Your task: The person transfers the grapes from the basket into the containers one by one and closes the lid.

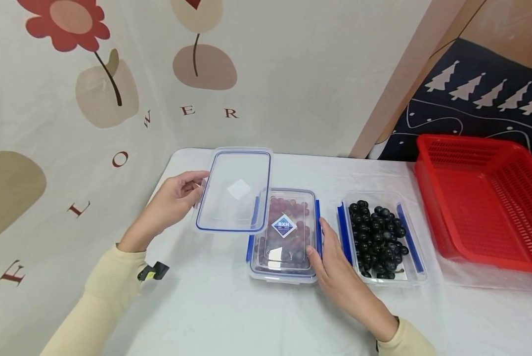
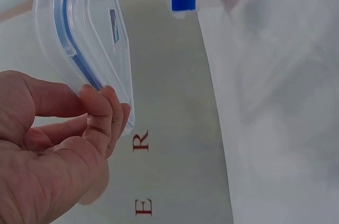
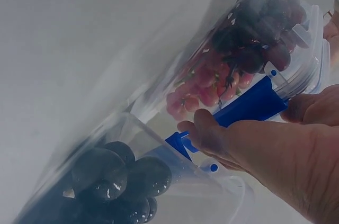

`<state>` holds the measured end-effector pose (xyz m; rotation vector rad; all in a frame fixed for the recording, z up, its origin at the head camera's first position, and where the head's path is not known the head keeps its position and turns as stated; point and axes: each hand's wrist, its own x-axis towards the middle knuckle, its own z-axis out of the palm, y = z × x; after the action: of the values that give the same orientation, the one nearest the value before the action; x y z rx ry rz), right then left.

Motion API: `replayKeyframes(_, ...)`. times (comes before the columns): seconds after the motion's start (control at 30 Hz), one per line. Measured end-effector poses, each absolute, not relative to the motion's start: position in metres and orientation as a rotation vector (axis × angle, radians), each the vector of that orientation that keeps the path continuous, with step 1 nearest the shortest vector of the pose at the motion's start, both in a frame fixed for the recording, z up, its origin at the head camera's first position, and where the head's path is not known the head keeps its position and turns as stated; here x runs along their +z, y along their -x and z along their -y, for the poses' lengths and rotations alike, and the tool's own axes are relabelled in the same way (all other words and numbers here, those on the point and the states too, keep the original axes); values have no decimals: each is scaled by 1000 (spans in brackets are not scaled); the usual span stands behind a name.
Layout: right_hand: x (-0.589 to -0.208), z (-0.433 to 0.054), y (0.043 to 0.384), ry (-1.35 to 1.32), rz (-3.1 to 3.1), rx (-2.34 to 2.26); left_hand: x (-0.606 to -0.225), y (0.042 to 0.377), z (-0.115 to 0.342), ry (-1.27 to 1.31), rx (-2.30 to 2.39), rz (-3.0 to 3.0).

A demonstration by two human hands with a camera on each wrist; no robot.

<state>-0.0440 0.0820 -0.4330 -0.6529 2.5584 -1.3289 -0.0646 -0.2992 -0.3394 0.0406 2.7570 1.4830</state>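
Note:
My left hand pinches a clear plastic lid by its left edge, fingertips on the rim in the left wrist view. Blue sealing lines its border, and its right part overlaps a lidded food container in the head view. Inside that container are red grapes and darker ones, beneath a BXH label. My right hand grips the container's right side, thumb on the lid's edge and fingers at the blue side clip. Farther right stands a lidless container holding black grapes.
A red plastic basket stands on the far right. White cloth covers the table. Behind it hangs a printed curtain with flowers and letters, and at the back right a dark cloth with white trees.

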Motion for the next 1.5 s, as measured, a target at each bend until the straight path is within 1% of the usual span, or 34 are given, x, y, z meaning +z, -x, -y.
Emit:
replayKeyframes(0.23, -429, -80, 46, 666, -2595, -1312, -338, 57, 279, -72, 1480, -2752)
replayKeyframes(0.43, -425, -79, 50, 692, -2631, -1323, -342, 55, 266, -130, 1491, -2752)
replayKeyframes(0.67, -424, -78, 54, 694, -2670, -1315, -348, 52, 253, -135, 1542, -2711)
replayKeyframes(1.07, -419, -76, 61, 752, -2621, -1620, -358, 51, 229, -192, 1559, -2700)
replayKeyframes(1.33, -421, -80, 62, 795, -2597, -1663, -363, 50, 218, -202, 1560, -2696)
replayKeyframes(1.5, -420, -81, 62, 768, -2608, -1640, -365, 48, 213, -205, 1572, -2693)
